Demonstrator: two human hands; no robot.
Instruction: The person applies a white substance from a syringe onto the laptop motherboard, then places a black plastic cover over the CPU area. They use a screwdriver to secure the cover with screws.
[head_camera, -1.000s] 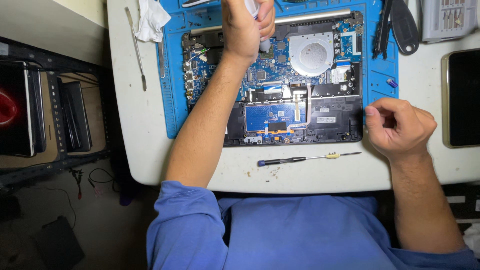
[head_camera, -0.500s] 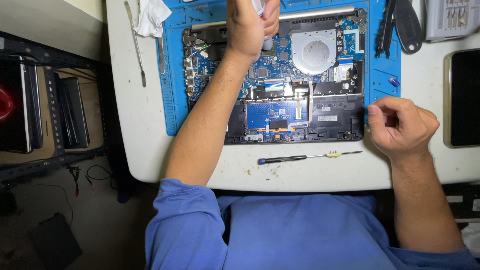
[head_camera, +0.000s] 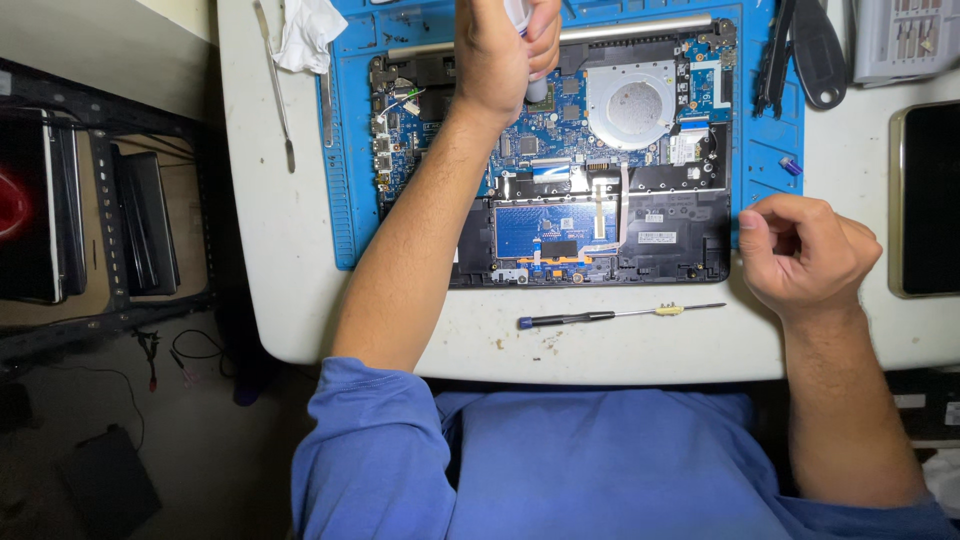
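Table (head_camera: 300, 250) white — blue mat (head_camera: 345, 150) under opened laptop (head_camera: 600, 210); shelving left.

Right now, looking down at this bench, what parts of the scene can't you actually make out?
- Head view: the white cylindrical object in the left hand; the fingers and the top edge hide most of it.
- Whether the curled right hand holds anything; its fist hides the palm.
- The small blue piece on the blue work mat: too small to identify.
- The dark flat device: cut off by the right edge.
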